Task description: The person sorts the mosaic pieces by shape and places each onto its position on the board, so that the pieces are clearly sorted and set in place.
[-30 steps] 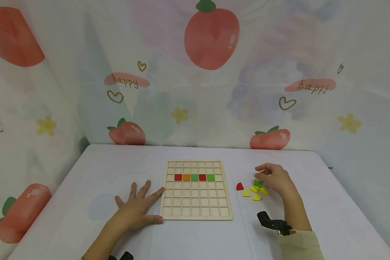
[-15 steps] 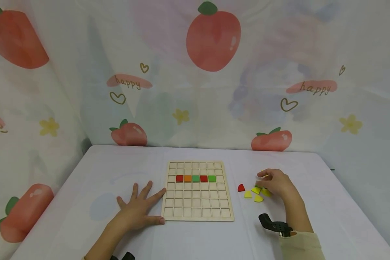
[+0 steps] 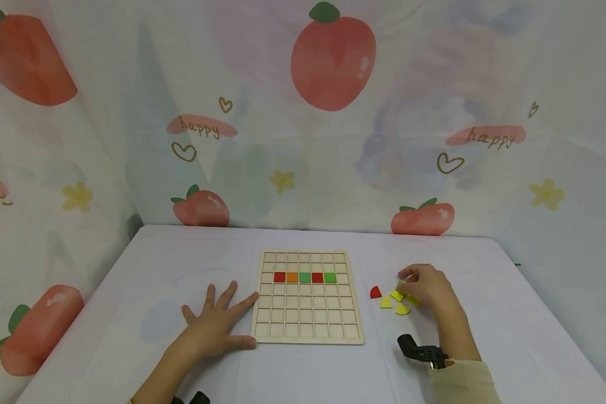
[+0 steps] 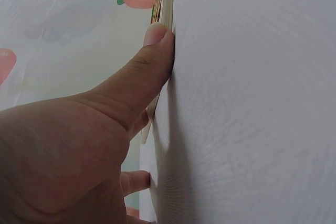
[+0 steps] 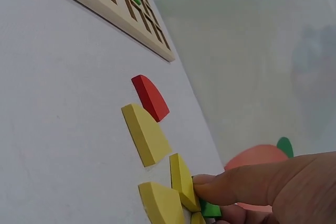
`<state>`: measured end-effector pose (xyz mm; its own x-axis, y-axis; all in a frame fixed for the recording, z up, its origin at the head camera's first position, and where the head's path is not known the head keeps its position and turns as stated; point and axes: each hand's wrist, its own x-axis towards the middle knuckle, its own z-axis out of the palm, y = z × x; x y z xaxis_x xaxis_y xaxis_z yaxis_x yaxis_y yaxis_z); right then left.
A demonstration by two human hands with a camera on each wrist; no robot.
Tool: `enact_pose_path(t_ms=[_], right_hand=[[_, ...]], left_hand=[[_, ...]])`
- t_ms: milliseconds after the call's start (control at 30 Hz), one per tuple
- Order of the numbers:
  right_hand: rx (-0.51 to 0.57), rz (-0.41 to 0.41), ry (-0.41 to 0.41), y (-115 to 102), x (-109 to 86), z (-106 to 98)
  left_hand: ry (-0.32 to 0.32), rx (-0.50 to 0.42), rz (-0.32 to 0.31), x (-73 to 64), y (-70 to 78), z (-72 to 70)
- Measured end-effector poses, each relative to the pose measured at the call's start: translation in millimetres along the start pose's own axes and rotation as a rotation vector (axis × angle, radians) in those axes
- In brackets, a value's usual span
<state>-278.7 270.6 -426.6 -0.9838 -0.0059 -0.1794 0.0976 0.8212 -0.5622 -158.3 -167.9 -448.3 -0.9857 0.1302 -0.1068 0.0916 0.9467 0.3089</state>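
Note:
My left hand lies with fingers spread, its thumb and a fingertip touching the left side of a wooden grid board. In the left wrist view the thumb presses against the board's edge. My right hand is over the loose pieces at the right, pinching a green square block between thumb and finger; most of the block is hidden. Close by the thumb lie yellow quarter-circle pieces and a red quarter-circle piece.
One row of the board holds a red block, an orange block, a teal block, a second red block and a green block. A fruit-print cloth hangs behind the white table.
My right hand has come down onto the green block among the loose pieces, its fingers closing on it. The left hand has stayed at the board. The head view has shifted slightly.

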Motion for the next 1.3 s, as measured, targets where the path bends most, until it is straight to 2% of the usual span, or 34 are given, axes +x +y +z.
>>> enact_pose_path(t_ms=[400, 700, 1300], right_hand=[[0.023, -0.019, 0.004, 0.8, 1.8, 5.4], [0.033, -0.064, 0.032, -2.4, 1.4, 6.1], [0.137, -0.152, 0.087, -14.8, 3.7, 11.4]], left_hand=[[0.002, -0.005, 0.002, -1.3, 0.8, -0.1], [0.003, 0.004, 0.003, -0.9, -0.4, 0.8], [-0.007, 0.004, -0.009, 2.3, -0.7, 1.7]])
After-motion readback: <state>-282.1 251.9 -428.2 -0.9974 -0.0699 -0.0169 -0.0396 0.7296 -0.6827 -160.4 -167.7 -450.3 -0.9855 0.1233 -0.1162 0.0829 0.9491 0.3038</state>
